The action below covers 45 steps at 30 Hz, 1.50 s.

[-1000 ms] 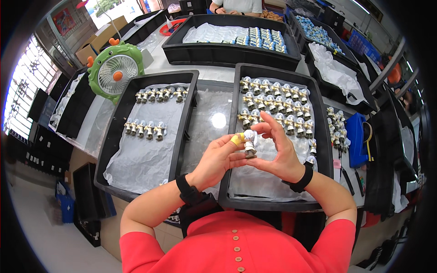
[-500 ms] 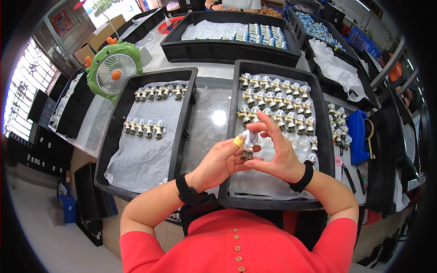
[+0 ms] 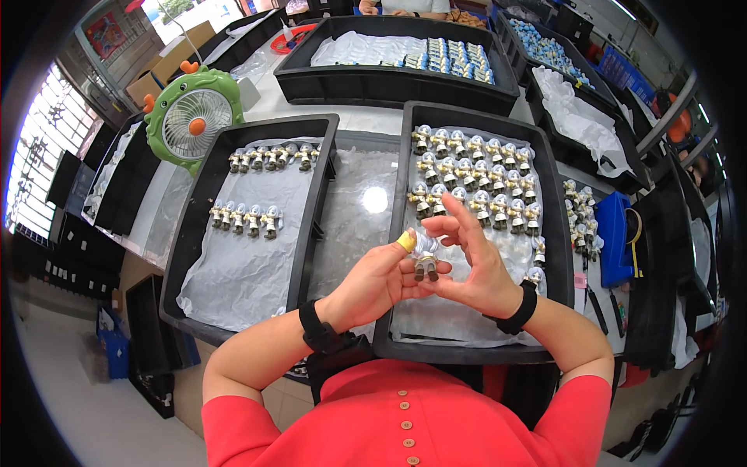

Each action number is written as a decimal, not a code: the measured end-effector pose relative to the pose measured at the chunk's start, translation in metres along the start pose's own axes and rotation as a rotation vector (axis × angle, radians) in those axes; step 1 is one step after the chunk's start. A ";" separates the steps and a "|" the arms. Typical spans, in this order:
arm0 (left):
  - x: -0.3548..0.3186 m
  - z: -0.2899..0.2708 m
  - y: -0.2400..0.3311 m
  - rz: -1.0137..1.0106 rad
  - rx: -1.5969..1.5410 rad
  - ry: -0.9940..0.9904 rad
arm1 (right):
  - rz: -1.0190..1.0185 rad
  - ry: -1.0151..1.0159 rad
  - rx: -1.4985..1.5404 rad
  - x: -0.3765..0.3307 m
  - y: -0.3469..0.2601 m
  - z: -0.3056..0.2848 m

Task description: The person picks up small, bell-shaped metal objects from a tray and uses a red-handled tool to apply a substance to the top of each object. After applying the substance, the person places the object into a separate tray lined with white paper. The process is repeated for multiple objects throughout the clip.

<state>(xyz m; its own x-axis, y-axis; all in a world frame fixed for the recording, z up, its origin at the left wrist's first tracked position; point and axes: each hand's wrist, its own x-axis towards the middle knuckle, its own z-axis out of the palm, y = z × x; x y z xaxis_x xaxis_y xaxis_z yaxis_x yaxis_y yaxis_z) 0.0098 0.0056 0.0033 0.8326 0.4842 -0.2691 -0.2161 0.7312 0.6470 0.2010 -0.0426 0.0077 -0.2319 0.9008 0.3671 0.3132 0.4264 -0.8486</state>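
Observation:
In front of my chest, above the right tray's near left corner, both hands hold a small toy figurine (image 3: 426, 258) with a white-grey head, pale clothes and dark feet. My left hand (image 3: 369, 279) grips it from the side, thumb at its head and fingers behind it; a yellow cover sits on the thumb tip. My right hand (image 3: 476, 268) curls around the other side, with its thumb by the feet, another finger near the head and the index finger raised. Similar figurines (image 3: 480, 173) lie in rows on white paper in the right black tray (image 3: 562, 233).
The left black tray (image 3: 173, 261) holds two short rows of figurines (image 3: 247, 218). A green fan (image 3: 196, 117) stands behind it. At the back is another black tray (image 3: 389, 92) of figurines. Right lie loose figurines (image 3: 580, 214), a blue bin (image 3: 615, 237) and black-handled tools (image 3: 597, 310). A person (image 3: 416, 8) sits opposite.
The figurine has tipped and turned slightly between my hands, its feet now facing me more and sitting a little lower. My right hand has shifted slightly.

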 end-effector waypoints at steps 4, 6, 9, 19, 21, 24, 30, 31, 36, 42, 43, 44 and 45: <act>-0.001 0.005 0.003 -0.012 0.004 0.010 | 0.045 -0.029 0.058 0.001 0.000 0.001; 0.000 0.005 0.004 -0.019 -0.028 0.008 | 0.099 -0.067 0.106 0.001 -0.003 -0.001; 0.002 0.002 0.004 -0.021 -0.059 -0.012 | 0.122 -0.072 0.167 0.000 0.000 0.000; -0.002 0.005 0.004 0.155 0.161 0.013 | 0.031 0.015 0.149 0.000 -0.002 -0.001; -0.003 0.004 -0.002 0.268 0.299 -0.001 | -0.015 0.023 0.023 0.002 -0.009 -0.004; -0.004 0.003 -0.005 0.344 0.362 -0.028 | -0.037 0.030 -0.058 0.003 -0.013 -0.006; -0.004 0.003 -0.007 0.368 0.451 -0.017 | -0.010 0.015 -0.062 0.001 -0.008 -0.006; -0.005 0.004 -0.007 0.368 0.463 -0.008 | -0.012 0.011 -0.076 0.001 -0.008 -0.006; -0.005 0.005 -0.007 0.400 0.467 0.014 | -0.092 0.079 -0.224 0.002 -0.013 -0.003; -0.006 0.007 -0.010 0.443 0.395 0.063 | -0.196 0.135 -0.352 -0.001 -0.014 0.004; -0.004 0.005 -0.013 0.460 0.403 0.080 | -0.211 0.135 -0.358 0.000 -0.014 0.005; -0.003 0.004 -0.014 0.477 0.411 0.097 | -0.226 0.134 -0.364 0.000 -0.014 0.006; -0.004 0.006 -0.014 0.474 0.429 0.104 | -0.238 0.125 -0.364 0.000 -0.012 0.007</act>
<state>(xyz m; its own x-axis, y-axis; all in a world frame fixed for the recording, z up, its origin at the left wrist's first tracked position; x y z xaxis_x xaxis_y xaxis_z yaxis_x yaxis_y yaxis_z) 0.0127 -0.0093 -0.0010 0.6385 0.7671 0.0621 -0.3074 0.1802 0.9343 0.1909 -0.0486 0.0156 -0.2310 0.7679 0.5975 0.5735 0.6036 -0.5540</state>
